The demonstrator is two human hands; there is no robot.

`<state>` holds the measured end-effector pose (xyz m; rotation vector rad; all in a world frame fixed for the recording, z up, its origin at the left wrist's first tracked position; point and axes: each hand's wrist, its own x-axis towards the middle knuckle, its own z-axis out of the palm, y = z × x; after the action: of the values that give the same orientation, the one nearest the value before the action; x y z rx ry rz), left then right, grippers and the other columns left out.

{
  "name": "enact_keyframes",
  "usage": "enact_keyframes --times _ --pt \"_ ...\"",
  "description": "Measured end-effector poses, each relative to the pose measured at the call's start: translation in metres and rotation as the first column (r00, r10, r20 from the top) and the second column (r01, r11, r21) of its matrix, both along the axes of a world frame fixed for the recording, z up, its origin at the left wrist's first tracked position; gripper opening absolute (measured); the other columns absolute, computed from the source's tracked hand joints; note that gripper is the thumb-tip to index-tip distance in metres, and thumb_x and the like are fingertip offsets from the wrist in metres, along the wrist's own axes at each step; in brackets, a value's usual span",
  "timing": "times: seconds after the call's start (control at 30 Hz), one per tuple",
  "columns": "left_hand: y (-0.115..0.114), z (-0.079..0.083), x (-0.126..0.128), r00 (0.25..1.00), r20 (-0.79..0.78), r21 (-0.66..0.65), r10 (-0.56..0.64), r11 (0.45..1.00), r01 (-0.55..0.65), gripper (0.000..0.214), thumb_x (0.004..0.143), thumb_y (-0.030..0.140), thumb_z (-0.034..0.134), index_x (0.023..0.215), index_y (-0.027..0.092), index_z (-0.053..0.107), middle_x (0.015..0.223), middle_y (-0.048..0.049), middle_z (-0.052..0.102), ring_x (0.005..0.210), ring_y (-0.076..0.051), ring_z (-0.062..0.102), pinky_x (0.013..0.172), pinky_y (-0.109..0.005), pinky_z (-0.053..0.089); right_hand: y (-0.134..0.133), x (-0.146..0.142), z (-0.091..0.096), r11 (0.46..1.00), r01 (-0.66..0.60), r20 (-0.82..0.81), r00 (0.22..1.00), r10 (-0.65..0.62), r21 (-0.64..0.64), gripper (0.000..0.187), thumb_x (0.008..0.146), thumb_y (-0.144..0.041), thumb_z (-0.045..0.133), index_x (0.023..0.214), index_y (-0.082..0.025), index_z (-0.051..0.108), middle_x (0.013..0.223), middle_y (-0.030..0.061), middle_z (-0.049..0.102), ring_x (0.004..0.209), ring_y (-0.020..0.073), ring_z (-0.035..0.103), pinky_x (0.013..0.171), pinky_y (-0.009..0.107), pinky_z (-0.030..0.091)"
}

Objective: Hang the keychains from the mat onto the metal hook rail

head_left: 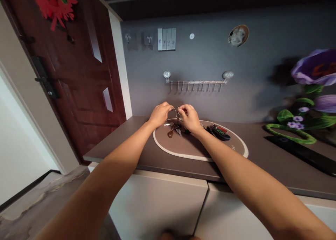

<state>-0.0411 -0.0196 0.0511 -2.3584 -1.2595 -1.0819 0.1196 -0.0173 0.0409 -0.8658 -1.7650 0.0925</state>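
My left hand point(159, 114) is closed in a pinch at one side of a small metal key ring point(178, 114). From the other side, my right hand point(190, 118) pinches the ring between thumb and fingertips. Just below the fingers are a silver key point(179, 131) and a brown tag point(171, 132); another silver key point(167, 124) lies left of them. Under both hands is an oval brown mat point(183, 149) with a pale rim. A black key fob point(220, 132) with green marks rests on the mat, right of my right wrist, beside other keys partly hidden by it.
On the wall above hangs a clear rail with several hooks point(196, 82). Purple flowers point(315, 70) and a long black object point(301, 154) occupy the counter's right side. A dark red door point(76, 82) stands at the left. White cabinet doors point(160, 201) are below the counter edge.
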Motion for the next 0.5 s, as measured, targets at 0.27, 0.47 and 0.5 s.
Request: enact_keyframes --times 0.27,0.47,0.5 --pt "0.000 -0.003 0.003 0.970 0.160 -0.171 -0.182 0.963 0.208 0.029 0.081 0.022 0.042 0.108 0.018 0.053 0.091 -0.0028 0.062 0.080 -0.013 0.055 0.075 -0.025 0.042 0.007 0.000 -0.004 0.980 -0.121 -0.224 0.971 0.084 -0.159 0.020 0.076 -0.036 0.046 0.076 -0.016 0.051 0.073 0.0008 0.055 0.067 0.0117 0.048 0.067 0.026 0.038" --pt "-0.008 -0.002 0.010 0.915 0.323 -0.215 -0.241 0.923 0.319 0.027 0.082 0.035 0.039 0.089 0.015 0.056 0.080 -0.0008 0.060 0.069 -0.011 0.052 0.067 -0.023 0.041 0.012 0.000 -0.007 0.964 -0.187 -0.321 0.939 0.119 -0.188 0.027 0.073 -0.042 0.050 0.079 -0.016 0.053 0.072 0.0002 0.056 0.065 0.0102 0.048 0.066 0.024 0.039" --pt "-0.009 -0.001 0.011 0.906 0.346 -0.215 -0.244 0.919 0.330 0.027 0.082 0.036 0.039 0.084 0.015 0.056 0.078 -0.0005 0.059 0.069 -0.011 0.051 0.066 -0.023 0.041 0.012 -0.001 -0.007 0.958 -0.212 -0.339 0.931 0.137 -0.193 0.028 0.073 -0.043 0.051 0.079 -0.016 0.054 0.072 0.0000 0.056 0.064 0.0099 0.048 0.065 0.024 0.040"
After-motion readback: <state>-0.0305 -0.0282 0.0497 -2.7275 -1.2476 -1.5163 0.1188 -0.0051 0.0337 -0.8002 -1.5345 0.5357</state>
